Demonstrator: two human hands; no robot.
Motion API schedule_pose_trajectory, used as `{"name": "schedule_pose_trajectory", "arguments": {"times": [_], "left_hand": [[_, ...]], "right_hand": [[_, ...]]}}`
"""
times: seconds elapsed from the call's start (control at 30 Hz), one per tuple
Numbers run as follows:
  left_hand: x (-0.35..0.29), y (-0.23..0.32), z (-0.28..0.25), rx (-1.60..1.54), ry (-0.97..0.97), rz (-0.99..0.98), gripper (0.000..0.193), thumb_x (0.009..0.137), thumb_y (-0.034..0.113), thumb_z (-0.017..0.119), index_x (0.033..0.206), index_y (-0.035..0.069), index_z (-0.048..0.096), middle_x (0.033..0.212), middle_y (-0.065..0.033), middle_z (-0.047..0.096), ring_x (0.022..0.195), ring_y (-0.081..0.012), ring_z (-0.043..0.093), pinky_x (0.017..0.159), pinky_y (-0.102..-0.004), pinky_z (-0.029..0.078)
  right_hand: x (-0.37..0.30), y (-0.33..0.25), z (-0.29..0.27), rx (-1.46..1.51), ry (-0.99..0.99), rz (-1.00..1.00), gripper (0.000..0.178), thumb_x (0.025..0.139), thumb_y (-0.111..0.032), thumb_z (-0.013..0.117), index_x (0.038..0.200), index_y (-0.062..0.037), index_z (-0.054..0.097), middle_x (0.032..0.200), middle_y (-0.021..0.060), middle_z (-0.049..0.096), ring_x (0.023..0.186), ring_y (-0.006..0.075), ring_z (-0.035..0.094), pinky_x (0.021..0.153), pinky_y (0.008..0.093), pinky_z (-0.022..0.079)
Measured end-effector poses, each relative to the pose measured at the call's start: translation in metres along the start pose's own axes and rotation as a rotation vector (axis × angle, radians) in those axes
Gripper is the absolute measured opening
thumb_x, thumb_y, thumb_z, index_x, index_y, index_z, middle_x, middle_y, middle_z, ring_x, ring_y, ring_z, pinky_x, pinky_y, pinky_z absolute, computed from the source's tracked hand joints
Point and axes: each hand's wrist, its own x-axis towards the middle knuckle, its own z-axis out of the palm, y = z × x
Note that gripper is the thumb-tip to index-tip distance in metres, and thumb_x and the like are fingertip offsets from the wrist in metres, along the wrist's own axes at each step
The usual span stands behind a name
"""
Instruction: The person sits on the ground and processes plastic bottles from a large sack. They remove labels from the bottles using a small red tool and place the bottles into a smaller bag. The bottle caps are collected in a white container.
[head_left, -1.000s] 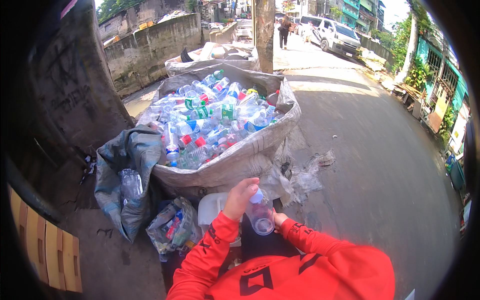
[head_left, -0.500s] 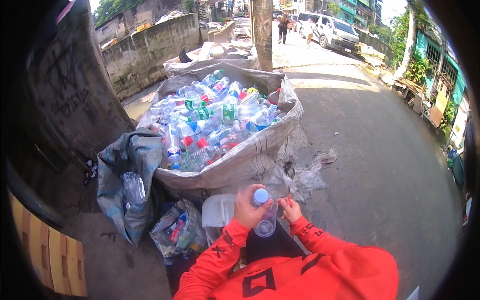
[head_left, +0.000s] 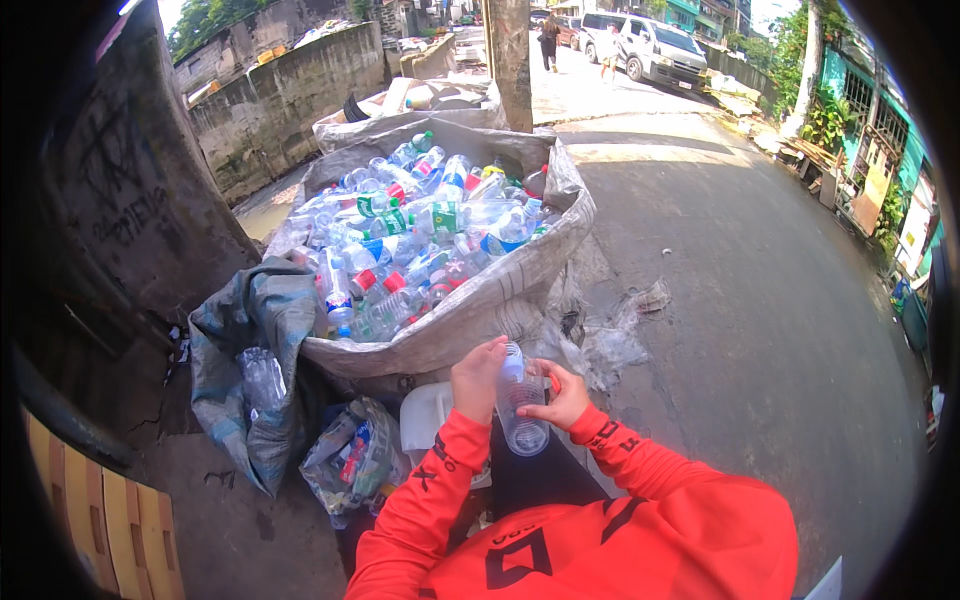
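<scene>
A clear plastic bottle (head_left: 524, 425) with a pale blue cap (head_left: 513, 362) is held upright but slightly tilted in front of me. My left hand (head_left: 480, 380) is closed at its capped top, fingers beside the cap. Around the bottle's side wraps my right hand (head_left: 562, 394), thumb across the clear wall. A small red-handled tool (head_left: 554, 383) pokes out between the right fingers; its blade is hidden. Just beyond my hands stands a big whitish woven sack (head_left: 470, 325), open at the top and heaped with plastic bottles (head_left: 400, 230).
Left of the big sack slumps a grey-blue sack (head_left: 235, 330) with a clear bottle in its mouth. A plastic bag of scraps (head_left: 350, 455) and a white container (head_left: 422, 412) sit near my left forearm. Torn plastic (head_left: 610, 345) lies on the pavement. A van (head_left: 660, 50) stands far off.
My right hand has moved left onto the bottle, the red-handled tool still in its fingers. The left hand has shifted up to the cap, and the bottle has moved slightly lower.
</scene>
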Motion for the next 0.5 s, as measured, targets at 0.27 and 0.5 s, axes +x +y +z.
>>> {"name": "schedule_pose_trajectory", "arguments": {"times": [0.27,0.5], "left_hand": [[0.012,0.013,0.002,0.124,0.038,-0.287,0.028,0.087,0.027,0.057,0.080,0.002,0.063,0.082,-0.0042,0.063,0.077,-0.0070,0.054,0.071,-0.0229,0.041],[0.003,-0.019,-0.007,0.081,-0.039,0.045,0.013,0.079,0.011,0.063,0.086,0.002,0.056,0.102,-0.0094,0.057,0.087,-0.0109,0.053,0.078,-0.0255,0.042]], "right_hand": [[-0.006,0.014,0.008,0.032,0.047,-0.046,0.086,0.050,-0.034,0.085,0.117,0.0033,0.048,0.104,0.0155,0.060,0.099,0.0209,0.058,0.088,0.0310,0.044],[0.001,0.001,0.008,0.033,0.028,0.033,0.084,0.050,-0.034,0.085,0.118,-0.0001,0.048,0.105,0.0135,0.060,0.099,0.0191,0.057,0.087,0.0307,0.044]]}}
